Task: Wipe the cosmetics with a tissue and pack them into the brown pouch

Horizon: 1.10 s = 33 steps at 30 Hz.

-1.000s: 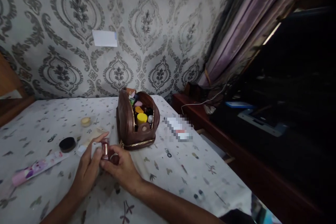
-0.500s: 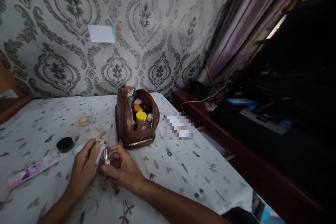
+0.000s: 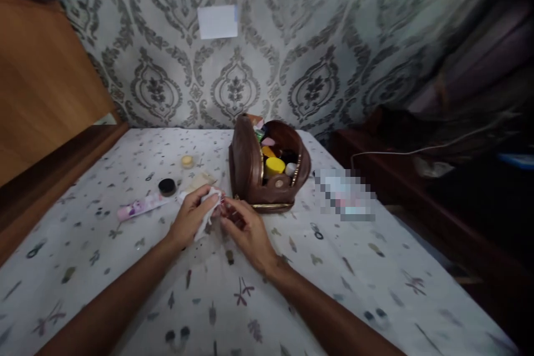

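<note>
Left grip (image 3: 189, 218): crumpled white cloth (image 3: 203, 227), apparently.

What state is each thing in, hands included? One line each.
Brown leather zip bag: upright, unzipped, filled.
Pink-and-white printed tube: lying down.
Round black-topped container: flat, apparently closed.
Small round pale-yellow pot: flat.
Crumpled white cloth or tissue: in left hand.
Left hand: closed on it.
Right hand: fingers bent, grip too blurred to tell.

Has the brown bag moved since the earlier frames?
No. The brown bag sits in the same spot against the prints on the tablecloth; the camera view shifted.
</note>
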Motion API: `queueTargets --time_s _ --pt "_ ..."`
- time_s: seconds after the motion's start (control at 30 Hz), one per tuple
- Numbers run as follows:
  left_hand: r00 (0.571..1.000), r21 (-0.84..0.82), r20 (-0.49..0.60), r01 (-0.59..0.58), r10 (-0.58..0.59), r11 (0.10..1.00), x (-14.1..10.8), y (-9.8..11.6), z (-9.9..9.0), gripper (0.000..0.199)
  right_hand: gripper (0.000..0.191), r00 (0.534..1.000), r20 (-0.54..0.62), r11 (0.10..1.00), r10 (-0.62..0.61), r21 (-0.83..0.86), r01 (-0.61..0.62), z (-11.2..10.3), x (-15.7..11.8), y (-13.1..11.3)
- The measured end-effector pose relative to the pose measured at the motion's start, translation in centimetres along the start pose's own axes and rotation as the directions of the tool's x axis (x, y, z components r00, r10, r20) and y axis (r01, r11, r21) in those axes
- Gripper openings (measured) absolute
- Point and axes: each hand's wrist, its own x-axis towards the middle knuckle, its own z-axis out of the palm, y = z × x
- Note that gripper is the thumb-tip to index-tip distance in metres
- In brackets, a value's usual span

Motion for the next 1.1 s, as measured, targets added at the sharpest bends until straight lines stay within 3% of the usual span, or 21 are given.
queueTargets --time_s 0.17,0.37,0.5,0.63,0.9,1.0,1.1 --pt "0.999 -0.075 0.014 0.045 -0.044 0.996 0.1 0.1 -0.1 0.04 0.039 0.999 0.019 0.997 -0.043 -0.065 0.044 -0.3 -0.1 0.2" --pt "0.989 -0.288 -0.03 0.131 -0.146 0.949 0.6 -0.3 0.0 0.043 0.036 0.998 0.034 0.998 -0.043 -0.04 0.045 0.0 -0.2 -0.1" --pt "0.986 -0.327 0.024 0.162 -0.163 0.931 0.6 -0.6 -0.1 0.042 0.037 0.996 0.056 0.996 0.068 0.049 -0.071 0.1 -0.1 -0.3" --pt "0.99 -0.263 0.058 0.142 -0.131 0.954 0.3 -0.5 -0.2 0.044 0.041 0.977 0.096 0.963 0.191 0.176 -0.205 0.2 -0.1 -0.7" --pt "0.996 -0.142 0.089 0.018 -0.005 0.99 0.0 -0.2 0.0 0.046 0.049 0.966 0.15 0.944 0.211 0.226 -0.241 0.0 0.1 -1.4" --pt "0.997 -0.067 -0.001 -0.074 0.074 0.995 0.1 -0.6 -0.1 0.04 0.049 0.96 0.19 0.929 0.205 0.272 -0.252 0.0 0.2 -1.4" --pt "0.961 0.104 -0.13 -0.231 0.243 0.967 0.0 -0.9 -0.2 0.025 0.048 0.953 0.208 0.916 0.222 0.29 -0.276 0.0 0.2 -1.4"
